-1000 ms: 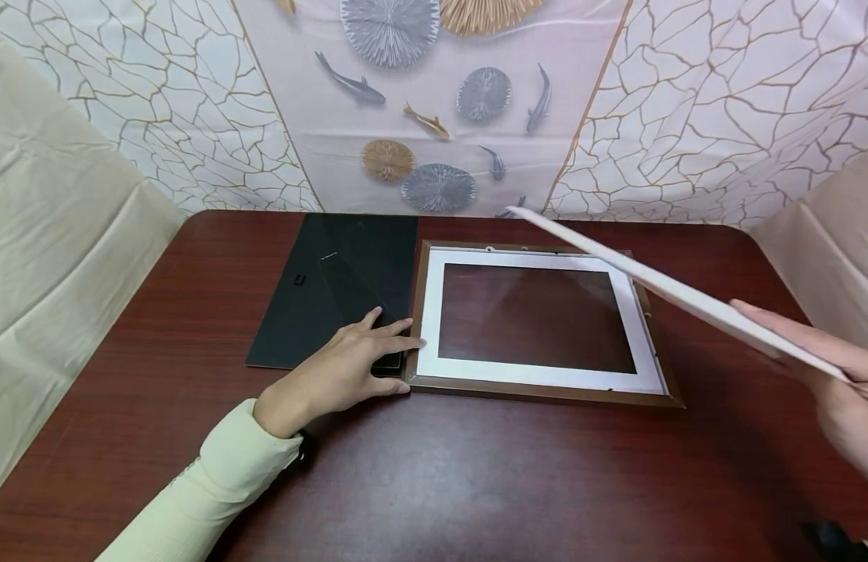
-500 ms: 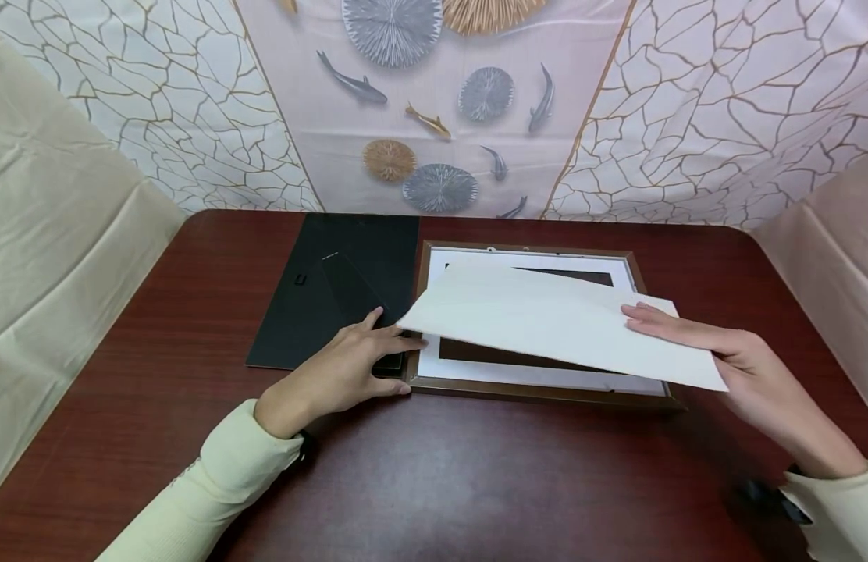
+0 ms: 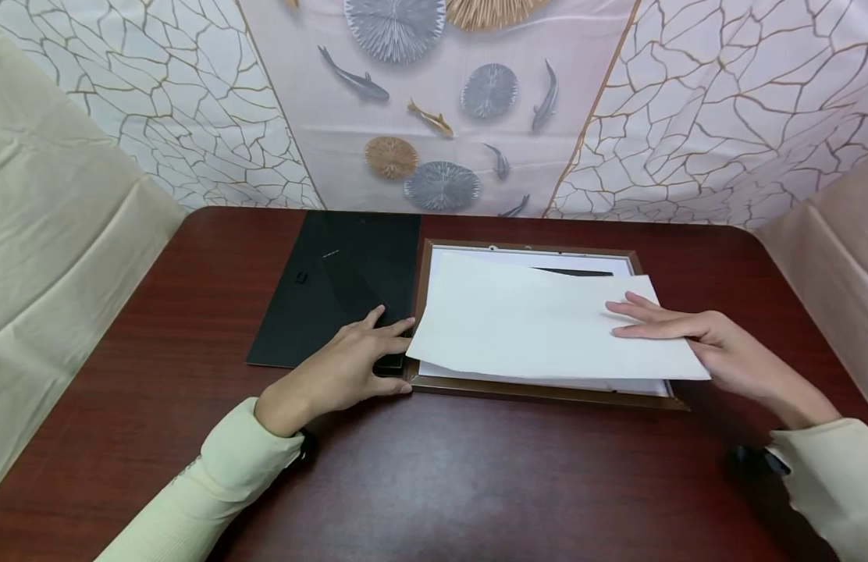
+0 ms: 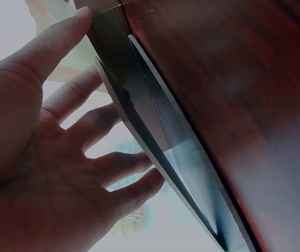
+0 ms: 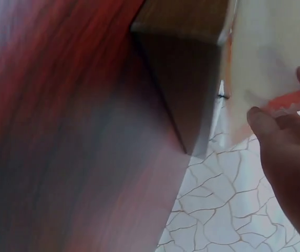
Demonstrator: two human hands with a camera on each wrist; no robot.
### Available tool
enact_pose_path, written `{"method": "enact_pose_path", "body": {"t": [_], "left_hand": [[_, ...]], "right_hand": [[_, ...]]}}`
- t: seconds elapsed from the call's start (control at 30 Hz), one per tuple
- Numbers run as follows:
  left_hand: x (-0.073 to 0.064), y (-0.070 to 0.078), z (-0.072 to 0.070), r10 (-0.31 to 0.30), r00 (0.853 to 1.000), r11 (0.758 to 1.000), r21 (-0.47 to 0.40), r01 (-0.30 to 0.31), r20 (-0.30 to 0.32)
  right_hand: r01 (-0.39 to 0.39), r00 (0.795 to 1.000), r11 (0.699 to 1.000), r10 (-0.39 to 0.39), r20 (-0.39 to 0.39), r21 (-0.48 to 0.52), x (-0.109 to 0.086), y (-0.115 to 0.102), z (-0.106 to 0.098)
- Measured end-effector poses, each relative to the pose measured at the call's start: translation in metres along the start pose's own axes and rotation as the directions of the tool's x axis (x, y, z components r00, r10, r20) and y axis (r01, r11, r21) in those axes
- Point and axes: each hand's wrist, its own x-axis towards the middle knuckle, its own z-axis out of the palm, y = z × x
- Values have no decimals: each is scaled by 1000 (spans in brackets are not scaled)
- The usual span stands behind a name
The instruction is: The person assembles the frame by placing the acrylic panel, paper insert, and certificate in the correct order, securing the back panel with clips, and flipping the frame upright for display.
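A brown picture frame (image 3: 546, 392) lies face down on the table, its white mat showing round the edges. Over it, a white sheet (image 3: 518, 320) covers most of the opening, tilted a little off square. My right hand (image 3: 722, 347) pinches the sheet by its right end, fingers on top, thumb underneath; the right wrist view shows the sheet (image 5: 247, 63) above the frame corner (image 5: 184, 68). With fingers spread, my left hand (image 3: 343, 367) rests at the frame's lower left corner. Beside that hand lies the black backing board (image 3: 286, 328) with its stand leg (image 3: 350, 281).
The dark red wooden table (image 3: 476, 476) reaches back to a patterned cloth (image 3: 441, 117). Plain cream cloth (image 3: 69, 218) hangs at both sides. A dark wrist device (image 3: 753, 460) sits at the right cuff.
The right hand has brought the white sheet leftward from the right side and lowered it flat over the frame. The left hand has stayed in place.
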Motion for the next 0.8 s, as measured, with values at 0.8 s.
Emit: {"method": "enact_pose_path", "body": {"t": [0.8], "left_hand": [[2,-4,1,-11,1000,1000,20,11,-1]], "right_hand": [[-35,992,984,55,110,-172,20,39,-4]]}}
